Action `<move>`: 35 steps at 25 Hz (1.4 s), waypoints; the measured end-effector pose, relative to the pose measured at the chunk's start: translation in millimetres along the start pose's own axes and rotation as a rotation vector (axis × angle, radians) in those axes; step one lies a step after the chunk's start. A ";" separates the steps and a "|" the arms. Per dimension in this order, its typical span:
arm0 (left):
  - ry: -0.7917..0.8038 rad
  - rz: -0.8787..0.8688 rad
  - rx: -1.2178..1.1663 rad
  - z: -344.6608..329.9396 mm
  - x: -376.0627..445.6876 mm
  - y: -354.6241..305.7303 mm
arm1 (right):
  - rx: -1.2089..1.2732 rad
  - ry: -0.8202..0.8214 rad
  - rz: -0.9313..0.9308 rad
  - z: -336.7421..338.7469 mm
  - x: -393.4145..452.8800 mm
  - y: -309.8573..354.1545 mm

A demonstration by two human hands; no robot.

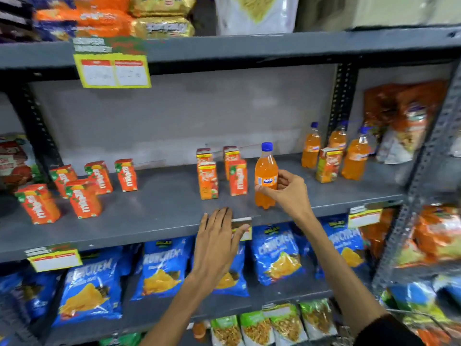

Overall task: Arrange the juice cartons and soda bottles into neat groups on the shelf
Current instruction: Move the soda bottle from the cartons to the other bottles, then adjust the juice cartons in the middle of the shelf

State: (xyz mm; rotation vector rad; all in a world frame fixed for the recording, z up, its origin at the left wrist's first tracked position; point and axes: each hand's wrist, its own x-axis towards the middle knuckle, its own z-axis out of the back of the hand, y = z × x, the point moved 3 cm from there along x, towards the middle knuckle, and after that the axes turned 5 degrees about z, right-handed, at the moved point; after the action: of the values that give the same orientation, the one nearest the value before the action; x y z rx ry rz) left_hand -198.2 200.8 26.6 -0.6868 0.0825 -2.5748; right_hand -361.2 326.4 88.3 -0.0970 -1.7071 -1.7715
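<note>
My right hand (287, 189) has its grip pinching an orange soda bottle (266, 177) standing upright near the front of the grey shelf (154, 208), just right of four juice cartons (220, 172). My left hand (217, 242) lies flat, grip spread, over the shelf edge. Three more bottles (333, 151) and a carton stand at back right.

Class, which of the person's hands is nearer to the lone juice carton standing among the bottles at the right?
Right. The right hand holds a bottle just left of that carton; the left hand rests at the shelf edge, farther left and lower.
</note>
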 end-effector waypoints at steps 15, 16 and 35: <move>0.034 -0.006 0.140 -34.9 32.4 -81.2 | -0.163 -0.151 -0.022 101.7 77.6 -73.0; 0.032 -0.010 0.140 -35.2 32.4 -80.3 | -0.180 -0.166 -0.020 100.5 74.9 -73.8; -0.013 0.085 0.163 -14.1 17.3 -1.7 | -0.139 0.009 -0.110 -40.1 22.3 -38.2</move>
State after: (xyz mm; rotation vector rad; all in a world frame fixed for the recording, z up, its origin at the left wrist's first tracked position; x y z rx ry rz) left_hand -219.0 193.5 22.5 -0.6248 -0.0989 -2.4632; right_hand -382.2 277.9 60.5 -0.0559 -1.6089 -1.9677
